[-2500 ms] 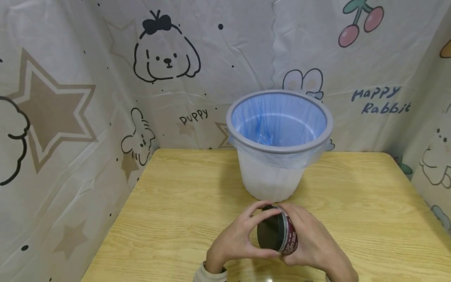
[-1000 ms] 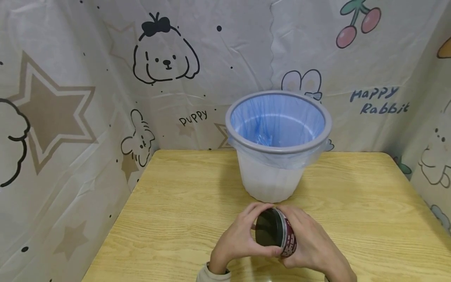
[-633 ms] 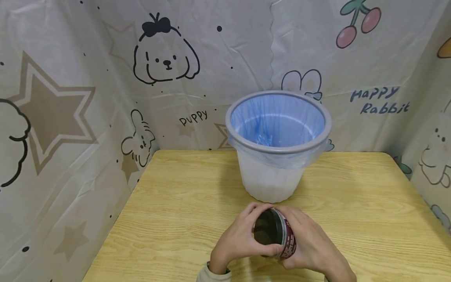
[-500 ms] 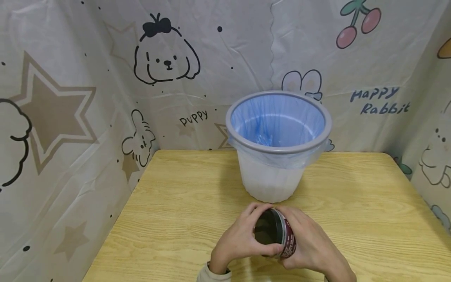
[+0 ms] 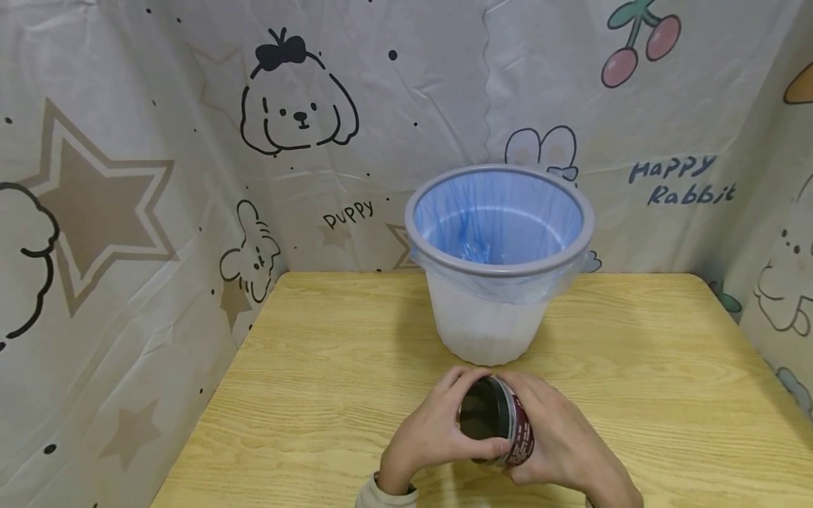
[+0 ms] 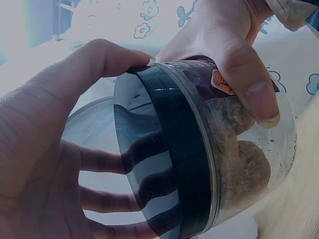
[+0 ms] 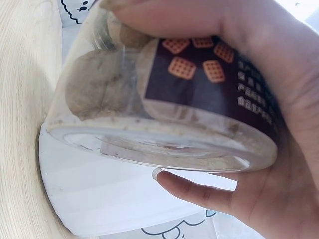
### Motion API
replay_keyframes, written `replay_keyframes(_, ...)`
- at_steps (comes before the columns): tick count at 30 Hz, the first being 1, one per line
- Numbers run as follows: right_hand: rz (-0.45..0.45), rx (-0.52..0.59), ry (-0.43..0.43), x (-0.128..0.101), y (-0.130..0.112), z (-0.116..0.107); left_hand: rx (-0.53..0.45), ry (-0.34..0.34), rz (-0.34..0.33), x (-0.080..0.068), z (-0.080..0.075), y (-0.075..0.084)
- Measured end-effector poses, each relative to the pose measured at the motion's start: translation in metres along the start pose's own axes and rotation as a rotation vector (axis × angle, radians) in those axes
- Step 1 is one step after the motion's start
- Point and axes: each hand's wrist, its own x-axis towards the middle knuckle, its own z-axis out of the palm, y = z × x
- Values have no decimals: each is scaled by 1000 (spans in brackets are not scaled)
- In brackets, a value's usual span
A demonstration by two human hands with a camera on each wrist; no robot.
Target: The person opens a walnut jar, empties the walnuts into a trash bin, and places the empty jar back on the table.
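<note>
A clear plastic jar (image 5: 524,436) with a dark lid (image 5: 485,411) is held tilted on its side above the near part of the table. My left hand (image 5: 430,432) grips the lid, thumb and fingers spread round its edge. From the other side, my right hand (image 5: 560,439) holds the jar's body. Through the wall in the left wrist view, brownish rounded lumps (image 6: 253,167) show inside; their kind is unclear. The right wrist view shows a dark purple label (image 7: 199,92) with small waffle pictures and the jar's clear base (image 7: 164,154).
Behind the hands, a white bin (image 5: 489,328) with a grey rim and a blue bag liner stands on the wood-grain table (image 5: 317,367). A cartoon-printed cloth (image 5: 406,92) hangs round the back and both sides.
Compared with 2.5 s ago, my left fingers have shifted from across the lid's face to round its edge, and the lid is tilted slightly differently. My right hand still holds the jar.
</note>
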Motion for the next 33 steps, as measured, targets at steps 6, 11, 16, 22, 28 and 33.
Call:
replay_keyframes(6, -11, -19, 3, 1, 0, 0, -33, 2, -42, 0, 0, 1)
replay_keyframes(11, -8, -27, -7, 1, 1, -1, -59, -1, -90, 0, 0, 2)
replay_keyframes(16, 5, -38, -16, 1, 1, 0, -93, -1, -135, 1, 0, 3)
replay_keyframes(22, 4, -40, -8, 0, 1, 0, -111, -9, -164, 2, 1, 3)
replay_keyframes(28, 10, -48, -14, -1, 1, 2, -129, -9, -177, 1, 2, 3)
replay_keyframes(33, 23, -53, -29, -2, 1, 2, -123, -10, -202, 1, 2, 4)
